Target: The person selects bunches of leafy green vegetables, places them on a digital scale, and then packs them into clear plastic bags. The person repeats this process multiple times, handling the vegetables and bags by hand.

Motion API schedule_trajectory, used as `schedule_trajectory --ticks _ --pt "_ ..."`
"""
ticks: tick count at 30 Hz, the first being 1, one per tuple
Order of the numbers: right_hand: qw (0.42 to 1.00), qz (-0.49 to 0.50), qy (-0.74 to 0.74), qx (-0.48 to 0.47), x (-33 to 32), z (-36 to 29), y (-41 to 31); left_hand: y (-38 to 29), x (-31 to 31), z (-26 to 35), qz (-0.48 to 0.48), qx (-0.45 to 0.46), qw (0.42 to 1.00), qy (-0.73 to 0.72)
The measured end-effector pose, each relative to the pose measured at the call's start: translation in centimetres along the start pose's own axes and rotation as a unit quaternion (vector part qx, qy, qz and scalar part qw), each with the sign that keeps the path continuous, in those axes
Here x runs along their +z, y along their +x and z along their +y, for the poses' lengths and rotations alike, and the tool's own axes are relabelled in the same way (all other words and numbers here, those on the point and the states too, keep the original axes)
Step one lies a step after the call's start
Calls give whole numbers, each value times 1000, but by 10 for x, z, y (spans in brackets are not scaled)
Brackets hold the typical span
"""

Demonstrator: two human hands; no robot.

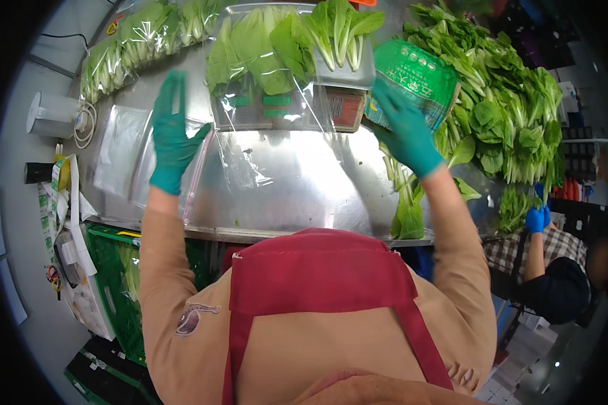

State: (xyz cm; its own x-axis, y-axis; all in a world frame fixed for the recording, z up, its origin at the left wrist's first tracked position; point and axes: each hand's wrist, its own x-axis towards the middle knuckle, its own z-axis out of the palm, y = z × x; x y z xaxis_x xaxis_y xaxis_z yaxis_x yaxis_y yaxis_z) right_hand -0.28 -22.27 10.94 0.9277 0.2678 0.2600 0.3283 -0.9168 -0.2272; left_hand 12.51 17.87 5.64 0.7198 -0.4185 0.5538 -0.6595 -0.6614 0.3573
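My left hand (175, 134), in a green glove, is held flat with the thumb apart over a stack of clear plastic bags (144, 157). A bag of leafy greens (263, 50) lies on the metal tray (357, 76) of a weighing scale, its clear mouth hanging over the scale's front (347, 109). Beside it on the tray sit loose leafy greens (342, 30). My right hand (408, 126), also gloved, is over the near edge of a green printed sack (418, 76), just right of the scale. Its fingers are slightly spread and blurred, with nothing visible in them.
Loose greens (517, 111) are heaped at the right, with stray stalks (410, 212) by the steel table's (283, 192) front edge. Filled bags (142, 40) line the back left. A white container (55, 114) and green crate (111, 283) are left. A blue-gloved co-worker (537, 220) stands right.
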Motion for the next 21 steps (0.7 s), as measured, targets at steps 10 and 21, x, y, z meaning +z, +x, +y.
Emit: schedule_trajectory --ticks 10,21 --pt "831 38 538 137 74 -27 70 -18 21 2 -43 -261 836 -481" --pt "677 -38 643 357 95 -24 82 10 -6 39 283 -257 895 -231"
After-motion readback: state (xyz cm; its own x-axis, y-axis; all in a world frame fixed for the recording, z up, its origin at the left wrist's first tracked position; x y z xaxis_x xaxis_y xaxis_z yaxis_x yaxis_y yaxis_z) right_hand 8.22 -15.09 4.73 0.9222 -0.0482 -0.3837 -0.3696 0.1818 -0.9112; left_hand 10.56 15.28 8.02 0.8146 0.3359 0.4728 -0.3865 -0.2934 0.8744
